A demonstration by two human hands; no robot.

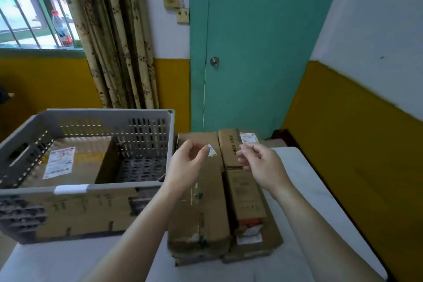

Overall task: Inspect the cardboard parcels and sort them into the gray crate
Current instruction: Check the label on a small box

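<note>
both hands raised over the cardboard parcels, touching nothing. left hand loosely curled, palm up, holding nothing. right hand also loosely curled and holding nothing. parcels lie side by side in a stack on the white table, just right of the gray crate. one labelled parcel already lies flat inside the crate, left side. teal door behind, curtain and bottle at the window.
</note>
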